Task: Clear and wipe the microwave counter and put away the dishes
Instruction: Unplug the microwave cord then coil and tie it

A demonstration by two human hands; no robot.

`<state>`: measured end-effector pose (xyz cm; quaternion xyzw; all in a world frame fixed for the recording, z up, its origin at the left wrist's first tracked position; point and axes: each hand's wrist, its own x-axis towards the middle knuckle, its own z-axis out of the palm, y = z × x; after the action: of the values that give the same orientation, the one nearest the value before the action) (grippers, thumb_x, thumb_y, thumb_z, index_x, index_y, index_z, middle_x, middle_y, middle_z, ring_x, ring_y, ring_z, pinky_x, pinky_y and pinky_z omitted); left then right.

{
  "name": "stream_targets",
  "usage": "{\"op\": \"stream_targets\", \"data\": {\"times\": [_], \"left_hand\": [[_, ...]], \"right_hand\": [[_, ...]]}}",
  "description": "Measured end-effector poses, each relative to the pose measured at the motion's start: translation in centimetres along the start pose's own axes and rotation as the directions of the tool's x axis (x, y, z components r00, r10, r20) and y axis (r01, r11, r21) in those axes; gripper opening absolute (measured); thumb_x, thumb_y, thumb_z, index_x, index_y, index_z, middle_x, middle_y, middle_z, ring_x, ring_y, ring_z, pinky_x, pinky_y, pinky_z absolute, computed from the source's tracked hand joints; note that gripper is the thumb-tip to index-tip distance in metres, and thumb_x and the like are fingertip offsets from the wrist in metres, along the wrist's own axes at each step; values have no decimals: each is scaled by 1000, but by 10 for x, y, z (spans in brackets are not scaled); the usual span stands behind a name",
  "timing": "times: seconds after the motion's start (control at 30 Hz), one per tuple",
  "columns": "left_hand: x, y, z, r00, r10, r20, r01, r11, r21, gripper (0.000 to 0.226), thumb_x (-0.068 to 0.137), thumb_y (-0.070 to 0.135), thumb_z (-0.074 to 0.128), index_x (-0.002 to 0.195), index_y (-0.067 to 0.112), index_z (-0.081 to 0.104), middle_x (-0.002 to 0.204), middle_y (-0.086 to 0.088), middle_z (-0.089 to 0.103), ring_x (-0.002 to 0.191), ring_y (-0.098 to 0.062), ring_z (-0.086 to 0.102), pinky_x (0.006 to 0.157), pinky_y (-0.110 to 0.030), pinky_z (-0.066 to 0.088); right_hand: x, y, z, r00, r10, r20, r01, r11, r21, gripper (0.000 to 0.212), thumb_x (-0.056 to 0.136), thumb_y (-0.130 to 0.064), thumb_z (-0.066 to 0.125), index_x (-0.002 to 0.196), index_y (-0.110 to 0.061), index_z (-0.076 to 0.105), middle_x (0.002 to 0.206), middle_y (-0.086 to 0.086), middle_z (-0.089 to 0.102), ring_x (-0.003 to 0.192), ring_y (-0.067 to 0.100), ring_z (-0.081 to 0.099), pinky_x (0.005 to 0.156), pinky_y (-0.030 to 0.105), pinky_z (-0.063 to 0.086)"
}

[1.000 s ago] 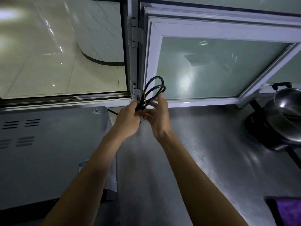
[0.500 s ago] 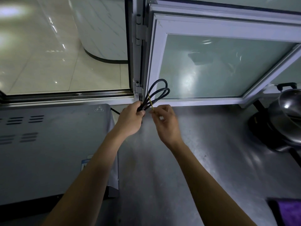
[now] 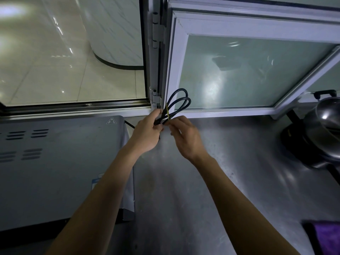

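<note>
The left hand [image 3: 147, 134] still grips the looped black cord [image 3: 176, 104], its loops rising just above the fist. The right hand [image 3: 185, 137], beside it, now pinches the yellow tie [image 3: 167, 112] against the cord rather than holding it clear.

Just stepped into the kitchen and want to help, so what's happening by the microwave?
A person is bundling up the microwave's black power cord. The left hand grips the looped cord while the right hand works a thin yellow tie around the loops. This is happening above the steel counter, just right of the microwave and in front of the window frame. A dark pan sits at the counter's right end and a purple cloth lies unused at the near corner.
</note>
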<state>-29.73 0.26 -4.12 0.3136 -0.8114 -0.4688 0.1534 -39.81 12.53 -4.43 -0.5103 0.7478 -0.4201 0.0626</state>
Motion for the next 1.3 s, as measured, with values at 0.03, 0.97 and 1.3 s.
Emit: {"op": "stream_targets", "data": {"times": [0.03, 0.97, 1.3], "left_hand": [[0, 0, 0, 1000, 5, -5, -5, 1000, -2, 35, 101, 10, 51, 129, 31, 52, 101, -1, 67, 76, -24, 64, 76, -44, 55], [-1, 0, -1, 1000, -13, -27, 11, 998, -61, 48, 99, 5, 52, 139, 33, 49, 99, -5, 67, 88, -37, 64, 83, -51, 54], [-4, -5, 1, 999, -22, -25, 22, 1000, 2, 49, 98, 4, 54, 136, 35, 48, 103, -7, 68, 103, -38, 66, 78, -45, 55]], "right_hand": [[1, -1, -3, 999, -43, 19, 44, 998, -34, 22, 101, -8, 51, 113, -6, 69, 106, 9, 61, 90, 24, 60, 77, 43, 52], [-25, -2, -3, 902, 360, 240, -431, 707, 561, 26, 97, -17, 51, 78, -5, 64, 73, 5, 64, 78, 25, 60, 84, 36, 47], [-9, 0, -12, 883, 256, 395, -355, 913, 202, 21, 96, -25, 54, 82, -19, 69, 77, -3, 69, 76, 13, 63, 79, 37, 49]]}}
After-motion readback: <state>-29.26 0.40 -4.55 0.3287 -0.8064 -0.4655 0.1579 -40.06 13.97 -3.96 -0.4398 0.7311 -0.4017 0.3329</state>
